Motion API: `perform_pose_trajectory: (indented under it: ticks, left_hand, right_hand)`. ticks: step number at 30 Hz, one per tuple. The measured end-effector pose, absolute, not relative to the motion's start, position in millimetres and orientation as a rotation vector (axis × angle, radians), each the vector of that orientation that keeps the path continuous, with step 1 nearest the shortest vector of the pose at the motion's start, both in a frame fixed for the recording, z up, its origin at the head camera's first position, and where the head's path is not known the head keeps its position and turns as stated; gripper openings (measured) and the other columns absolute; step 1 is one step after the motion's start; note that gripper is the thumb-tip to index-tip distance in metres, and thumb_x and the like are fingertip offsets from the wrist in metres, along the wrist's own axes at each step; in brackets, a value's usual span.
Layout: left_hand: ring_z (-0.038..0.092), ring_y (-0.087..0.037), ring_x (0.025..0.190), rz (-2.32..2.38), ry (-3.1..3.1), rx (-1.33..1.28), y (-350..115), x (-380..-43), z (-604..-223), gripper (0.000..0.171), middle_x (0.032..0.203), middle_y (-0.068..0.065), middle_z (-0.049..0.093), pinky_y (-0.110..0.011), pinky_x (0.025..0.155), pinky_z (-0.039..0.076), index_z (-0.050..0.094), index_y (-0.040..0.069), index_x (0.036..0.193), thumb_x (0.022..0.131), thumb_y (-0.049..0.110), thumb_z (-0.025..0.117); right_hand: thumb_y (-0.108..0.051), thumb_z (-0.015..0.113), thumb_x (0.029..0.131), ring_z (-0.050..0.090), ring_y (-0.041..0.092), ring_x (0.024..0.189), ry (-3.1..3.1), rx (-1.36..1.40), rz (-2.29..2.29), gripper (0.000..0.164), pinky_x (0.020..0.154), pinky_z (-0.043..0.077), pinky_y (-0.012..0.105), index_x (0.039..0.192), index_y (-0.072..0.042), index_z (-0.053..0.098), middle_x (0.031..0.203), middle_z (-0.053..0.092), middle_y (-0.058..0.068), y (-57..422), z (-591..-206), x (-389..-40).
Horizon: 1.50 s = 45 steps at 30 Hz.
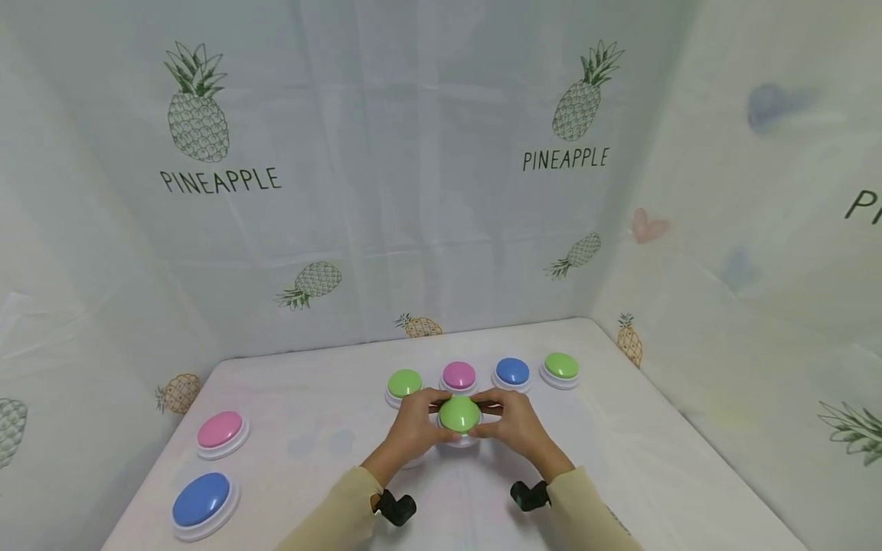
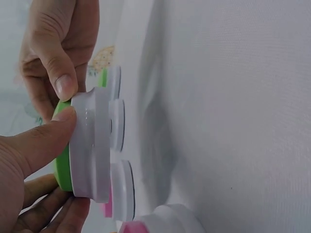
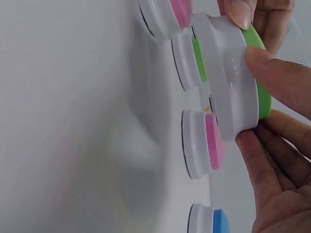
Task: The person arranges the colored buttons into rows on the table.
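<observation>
A push button with a green dome and white base (image 1: 459, 415) is held between both hands, its base lifted off the tabletop in the wrist views. My left hand (image 1: 416, 421) grips its left side, thumb at the near edge and fingers curled behind. On the opposite side my right hand (image 1: 513, 419) grips it the same way. Both thumbs meet the green rim, as the left wrist view shows on the left thumb (image 2: 41, 143). Just beyond the hands stand a pink button (image 1: 458, 375) and a green button (image 1: 404, 383), the latter's base partly covered by the left hand.
Farther right are a blue button (image 1: 513, 371) and another green button (image 1: 561, 366). At the table's left lie a pink button (image 1: 220, 429) and a larger blue button (image 1: 201, 500). Another pink button (image 3: 181, 10) sits near the left hand, mostly hidden in the head view. Pineapple-printed cloth (image 1: 427, 191) surrounds the table.
</observation>
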<state>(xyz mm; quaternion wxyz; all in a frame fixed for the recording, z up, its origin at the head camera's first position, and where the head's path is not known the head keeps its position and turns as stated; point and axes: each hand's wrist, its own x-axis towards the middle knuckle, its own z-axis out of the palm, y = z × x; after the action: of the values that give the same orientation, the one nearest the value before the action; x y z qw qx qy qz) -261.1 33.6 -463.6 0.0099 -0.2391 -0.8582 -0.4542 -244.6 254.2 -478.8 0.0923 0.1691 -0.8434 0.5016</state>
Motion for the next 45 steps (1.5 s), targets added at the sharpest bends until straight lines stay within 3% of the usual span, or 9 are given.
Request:
perform_pose_trajectory:
  ticks: [11, 25, 45]
  left_hand:
    - [0.068, -0.032, 0.116, -1.318, -2.704, -0.797, 50.1, -265.8, -473.8, 0.07, 0.127, -0.016, 0.07, -0.046, 0.102, 0.057, 0.066, -0.006, 0.132, 0.071, 0.006, 0.098]
    - [0.069, -0.027, 0.11, -1.21, -2.727, -0.806, 58.4, -268.1, -484.7, 0.068, 0.121, -0.014, 0.073, -0.042, 0.1, 0.058, 0.068, -0.005, 0.128, 0.069, 0.007, 0.099]
    - [0.068, -0.03, 0.113, -1.145, -2.724, -0.841, 60.2, -267.7, -489.6, 0.069, 0.122, -0.017, 0.072, -0.044, 0.102, 0.057, 0.068, -0.008, 0.127, 0.068, 0.008, 0.1]
  right_hand:
    - [-0.001, 0.094, 0.071, 0.071, 0.039, 0.113, -2.558, 0.455, 1.492, 0.052, 0.099, 0.059, 0.047, 0.119, 0.002, 0.073, 0.117, 0.075, 0.015, 265.0, -486.1, -244.6]
    - [0.003, 0.093, 0.07, 0.072, 0.038, 0.112, -2.605, 0.425, 1.479, 0.052, 0.098, 0.059, 0.045, 0.119, 0.003, 0.073, 0.116, 0.075, 0.015, 268.7, -496.0, -244.7]
    - [0.003, 0.092, 0.071, 0.072, 0.038, 0.112, -2.6, 0.421, 1.478, 0.051, 0.098, 0.059, 0.044, 0.118, 0.004, 0.072, 0.116, 0.075, 0.015, 268.8, -504.5, -244.8]
